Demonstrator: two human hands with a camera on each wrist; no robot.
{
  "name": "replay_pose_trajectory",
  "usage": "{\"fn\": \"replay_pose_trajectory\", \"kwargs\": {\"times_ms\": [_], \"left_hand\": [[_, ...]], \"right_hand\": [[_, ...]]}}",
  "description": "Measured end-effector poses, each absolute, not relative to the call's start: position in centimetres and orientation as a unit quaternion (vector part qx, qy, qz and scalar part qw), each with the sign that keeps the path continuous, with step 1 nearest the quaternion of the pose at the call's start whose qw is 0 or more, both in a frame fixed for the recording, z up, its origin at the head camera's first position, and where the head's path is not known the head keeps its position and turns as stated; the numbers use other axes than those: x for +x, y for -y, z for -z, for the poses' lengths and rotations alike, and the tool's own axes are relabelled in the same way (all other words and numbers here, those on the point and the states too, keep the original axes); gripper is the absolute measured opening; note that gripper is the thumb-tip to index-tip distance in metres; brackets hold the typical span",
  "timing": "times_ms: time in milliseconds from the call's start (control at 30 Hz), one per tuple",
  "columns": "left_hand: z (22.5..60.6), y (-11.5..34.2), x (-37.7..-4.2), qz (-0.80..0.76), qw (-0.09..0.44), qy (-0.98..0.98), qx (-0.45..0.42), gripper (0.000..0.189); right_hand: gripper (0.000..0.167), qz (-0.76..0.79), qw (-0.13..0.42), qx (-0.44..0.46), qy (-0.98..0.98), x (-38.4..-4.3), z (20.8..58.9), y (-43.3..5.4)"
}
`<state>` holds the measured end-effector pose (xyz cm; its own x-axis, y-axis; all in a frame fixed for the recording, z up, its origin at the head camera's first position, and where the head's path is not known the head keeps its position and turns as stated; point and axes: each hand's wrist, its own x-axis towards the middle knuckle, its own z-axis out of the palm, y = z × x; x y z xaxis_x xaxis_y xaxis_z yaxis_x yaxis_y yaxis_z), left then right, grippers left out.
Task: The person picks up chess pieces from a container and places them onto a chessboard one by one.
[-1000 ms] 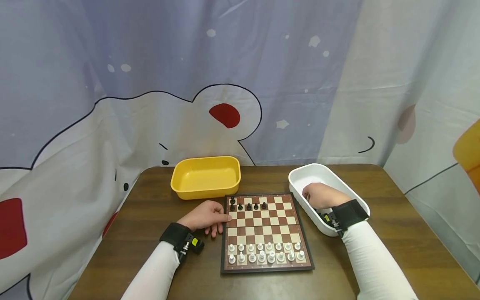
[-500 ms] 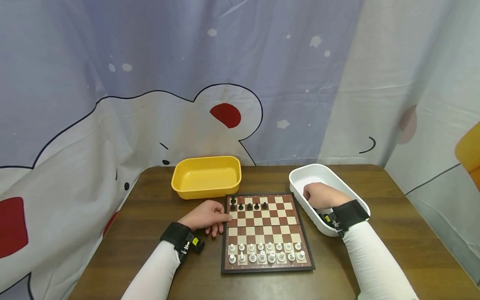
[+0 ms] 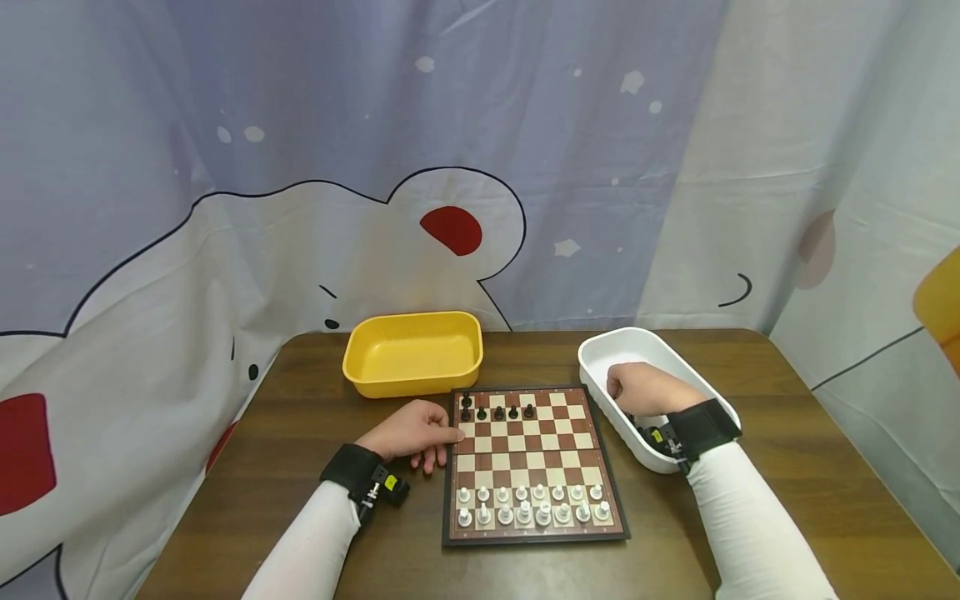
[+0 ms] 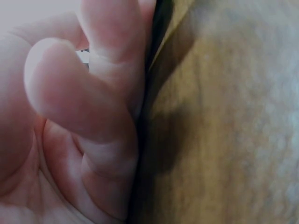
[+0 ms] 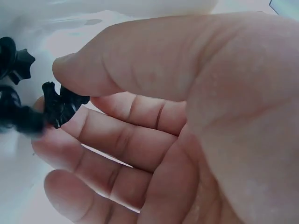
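My left hand (image 3: 408,429) lies at the left edge of the chessboard (image 3: 525,458), one digit straight over the board's border. In the left wrist view its other fingers (image 4: 107,112) are loosely bent close over the table. Inside the white tray (image 3: 600,350), my right hand (image 3: 648,390) pinches a black chess knight (image 5: 63,105) between thumb and fingers. Other black chess pieces (image 5: 16,60) lie beside the fingertips in that tray. On the board, several black pieces (image 3: 498,412) stand at the far left, and white chess pieces (image 3: 525,508) fill the two nearest rows.
A yellow tray (image 3: 412,383) stands behind the board, to the left. Everything rests on a brown wooden table (image 3: 405,550), with a printed curtain (image 3: 570,208) hanging behind it. The white tray's wall surrounds my right hand.
Both hands keep nearly the same place, the right one shifting only very slightly inside the white tray. Pieces on the board stand as before.
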<state>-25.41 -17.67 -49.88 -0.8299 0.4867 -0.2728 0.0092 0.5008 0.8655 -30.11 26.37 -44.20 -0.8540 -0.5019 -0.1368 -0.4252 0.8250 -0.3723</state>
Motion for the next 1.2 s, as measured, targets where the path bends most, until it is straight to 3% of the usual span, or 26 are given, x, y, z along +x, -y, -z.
{"fn": "replay_pose_trajectory", "kwargs": {"times_ms": [633, 1200], "left_hand": [[49.9, 17.8, -25.6, -0.479, 0.254, -0.827, 0.151, 0.036], [50.0, 17.7, -25.7, -0.474, 0.255, -0.829, 0.153, 0.038]], "right_hand": [[0.017, 0.166, 0.043, -0.258, -0.951, -30.4, 44.1, -26.4], [0.006, 0.195, -0.042, -0.243, -0.949, -30.4, 43.4, -26.3]]}}
